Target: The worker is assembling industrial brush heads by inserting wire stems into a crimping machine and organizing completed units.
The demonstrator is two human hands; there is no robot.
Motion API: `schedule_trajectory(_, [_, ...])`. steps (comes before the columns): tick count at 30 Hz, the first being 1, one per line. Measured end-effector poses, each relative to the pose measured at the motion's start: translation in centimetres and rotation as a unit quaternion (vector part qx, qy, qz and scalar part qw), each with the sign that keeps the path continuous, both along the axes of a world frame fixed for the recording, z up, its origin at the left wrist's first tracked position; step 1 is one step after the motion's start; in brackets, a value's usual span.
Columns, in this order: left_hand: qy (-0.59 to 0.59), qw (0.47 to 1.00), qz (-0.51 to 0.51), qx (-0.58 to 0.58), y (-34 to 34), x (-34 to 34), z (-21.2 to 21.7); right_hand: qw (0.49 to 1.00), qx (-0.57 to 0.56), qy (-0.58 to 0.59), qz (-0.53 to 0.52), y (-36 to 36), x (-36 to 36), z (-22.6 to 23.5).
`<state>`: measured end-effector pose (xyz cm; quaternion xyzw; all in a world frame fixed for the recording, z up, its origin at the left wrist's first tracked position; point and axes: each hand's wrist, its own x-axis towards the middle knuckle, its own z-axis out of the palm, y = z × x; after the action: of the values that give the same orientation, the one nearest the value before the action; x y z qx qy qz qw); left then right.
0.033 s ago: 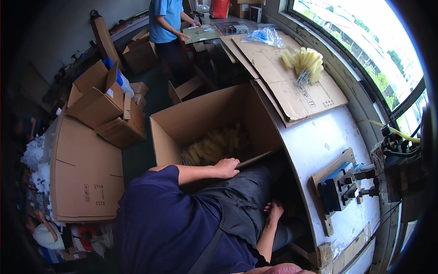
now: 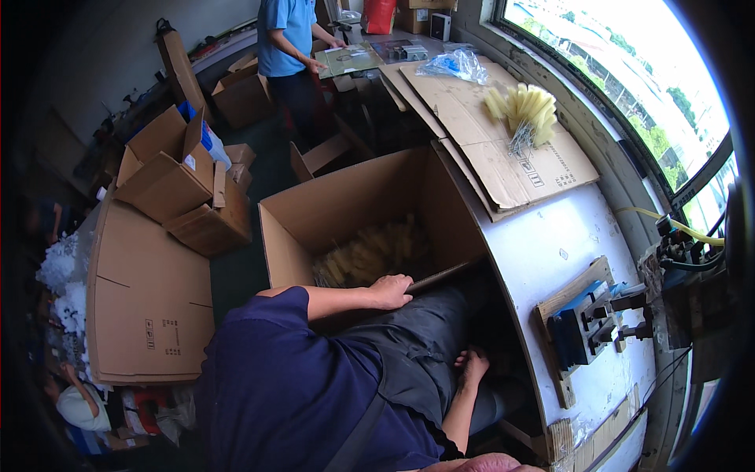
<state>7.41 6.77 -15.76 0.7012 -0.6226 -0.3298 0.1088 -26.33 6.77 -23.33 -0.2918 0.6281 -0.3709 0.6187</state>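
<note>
I sit at a white table (image 2: pixel 550 236) with a large open cardboard box (image 2: pixel 346 204) on the floor in front of my knees. Pale yellow strips (image 2: pixel 370 252) are heaped at its bottom. My left hand (image 2: pixel 391 291) reaches across my lap, fingers curled over the box's near edge by a folded flap. My right hand (image 2: pixel 472 366) rests on my dark trouser leg under the table's edge, fingers apart and holding nothing.
A blue-and-wood clamp jig (image 2: pixel 586 322) stands on the table at right. A bundle of yellow strips (image 2: pixel 523 106) lies on flat cardboard farther along. Boxes (image 2: pixel 181 189) and a flattened carton (image 2: pixel 145 299) fill the left floor. A person in a blue shirt (image 2: pixel 287 39) works at the far table.
</note>
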Motion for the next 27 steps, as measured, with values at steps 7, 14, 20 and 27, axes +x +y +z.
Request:
schedule_trajectory(7, [-0.004, 1.000, 0.002, -0.005, -0.1, 0.0, 0.2, 1.000, 0.004, 0.011, 0.004, -0.3, 0.2, 0.0])
schedule_trajectory(14, [-0.003, 1.000, 0.003, -0.019, -0.1, -0.1, 0.2, 1.000, 0.003, 0.000, 0.000, -0.3, 0.2, -0.2])
schedule_trajectory(20, [-0.004, 1.000, 0.005, -0.019, 0.6, -0.2, 0.1, 1.000, 0.010, 0.003, 0.005, 0.1, -0.1, -1.0])
schedule_trajectory(27, [0.005, 1.000, -0.021, -0.018, -0.4, -0.7, -0.5, 1.000, 0.014, 0.000, -0.022, 0.5, -0.5, -0.1])
